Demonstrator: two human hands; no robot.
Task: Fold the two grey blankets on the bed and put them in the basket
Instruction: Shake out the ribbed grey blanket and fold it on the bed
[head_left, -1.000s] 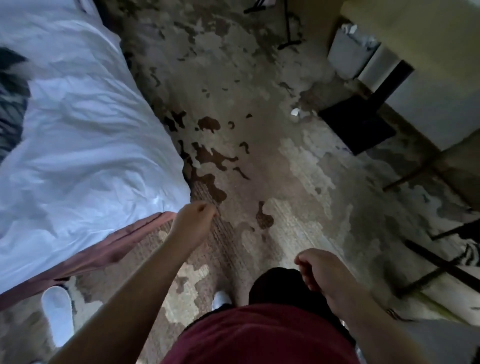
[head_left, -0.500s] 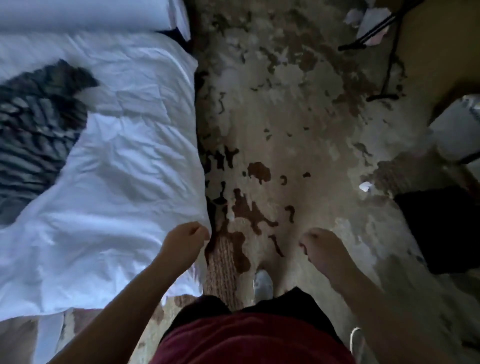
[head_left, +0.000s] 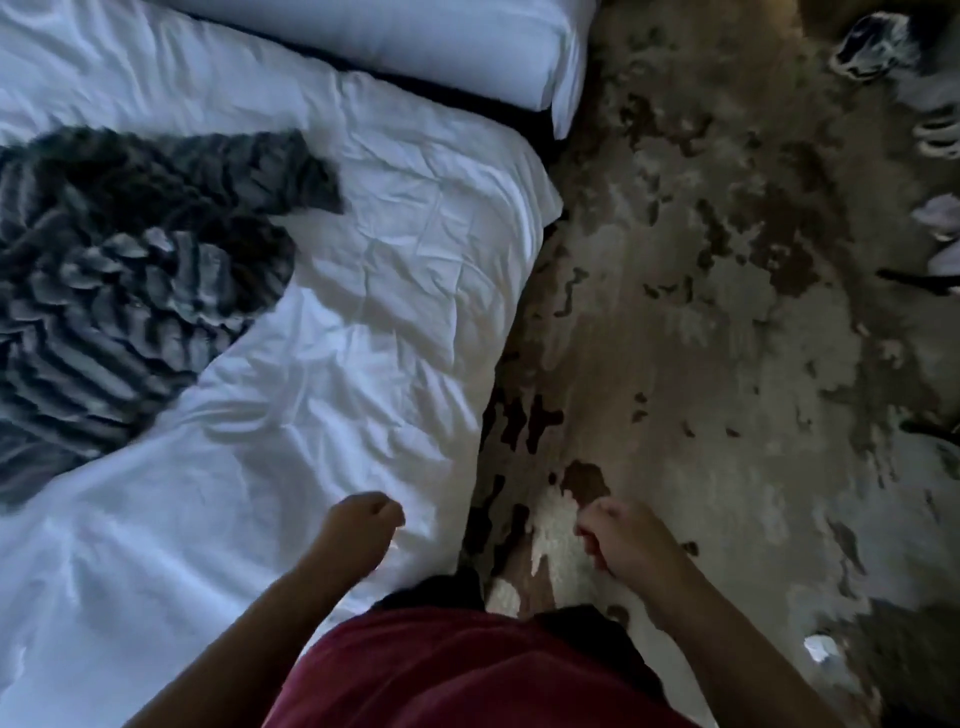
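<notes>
Head view finds us standing at the side of the bed (head_left: 363, 322), both arms forward. A grey blanket (head_left: 119, 270) lies in a loose heap on the left half of the mattress, its plush surface ridged in dark and pale stripes, one rumpled corner reaching toward the pillow (head_left: 415, 47). We cannot tell whether the heap is one blanket or two. Beneath it the white sheet is creased all over, and the pillow sits smooth and rounded at the head of the bed.

Our left hand (head_left: 361, 525) hangs curled into a loose fist over the sheet near the mattress edge, gripping nothing and well apart from the blanket. Our right hand (head_left: 621, 535) is likewise clenched and empty, out over the carpet (head_left: 727, 312), a worn-looking pile mottled in beige, cream and dark brown patches.

The bed's right edge runs diagonally from the pillow corner down to our red shirt (head_left: 457, 675). Between blanket and edge lies a broad stretch of bare sheet. Blurred objects sit along the far right border.
</notes>
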